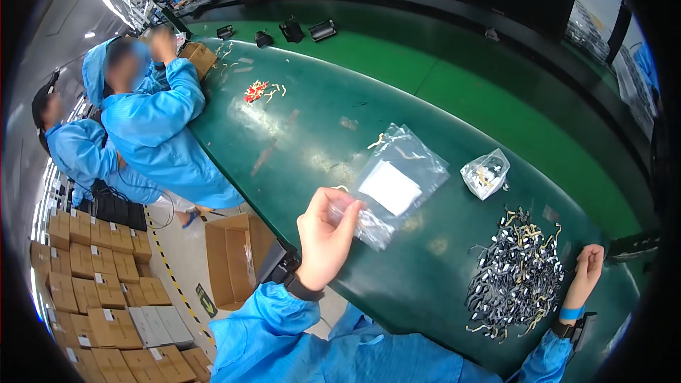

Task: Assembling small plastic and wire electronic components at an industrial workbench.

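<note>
From my remote seat I watch through the head camera as my left hand [325, 234] stands over the green counter [454, 248], thumb and fingertips pinched together on the crumpled near end of a clear plastic bag [428, 163]. The bag stretches away from that grip, flatter toward its far end, and I see a white sheet [390, 188] at its middle, though I cannot tell whether it lies inside or on top. My right hand [587, 266] is at the right end of the counter, just beside a large pile of dark cables [512, 273] with white connectors; its fingers are curled in, and I cannot tell whether they hold anything. Beyond the pile, well apart from both hands, a small clear bag [485, 174] bunches around white parts. Farther up the counter I have a little heap of red and cream pieces [257, 91], and past it, on the far green surface, a black cylindrical part [323, 30]. On my left a co-worker in blue [152, 117] leans at the counter with a raised hand near a brown carton [198, 60]. An open cardboard box [227, 259] stands below the counter's near edge, with stacked boxes [106, 259] farther left.
</note>
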Motion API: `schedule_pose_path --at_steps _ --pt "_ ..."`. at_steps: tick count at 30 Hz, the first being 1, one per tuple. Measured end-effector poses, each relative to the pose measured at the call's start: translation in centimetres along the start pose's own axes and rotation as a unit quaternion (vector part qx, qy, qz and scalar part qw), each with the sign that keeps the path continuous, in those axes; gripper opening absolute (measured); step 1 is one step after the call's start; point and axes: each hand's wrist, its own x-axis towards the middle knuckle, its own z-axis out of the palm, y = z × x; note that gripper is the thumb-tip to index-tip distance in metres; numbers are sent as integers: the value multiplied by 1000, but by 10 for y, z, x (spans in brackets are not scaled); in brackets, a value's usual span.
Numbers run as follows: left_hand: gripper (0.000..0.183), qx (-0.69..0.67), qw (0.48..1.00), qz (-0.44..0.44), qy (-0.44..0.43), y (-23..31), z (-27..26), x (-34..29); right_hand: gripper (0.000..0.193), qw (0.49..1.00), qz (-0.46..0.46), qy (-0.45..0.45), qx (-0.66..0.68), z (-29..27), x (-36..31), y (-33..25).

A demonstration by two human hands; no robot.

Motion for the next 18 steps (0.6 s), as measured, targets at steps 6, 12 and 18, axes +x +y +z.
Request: schedule_pose_path --at_steps 6,12,18 --pt "9 271 917 205 211 29 -20 28 8 1000 12 12 -5 -3 -4 -6" --pt "4 421 815 323 234 6 -59 75 8 1000 7 0 5 -2 -7 -4" --pt "5 370 854 249 269 5 -78 95 8 1000 -5 5 -7 0 -4 -2"
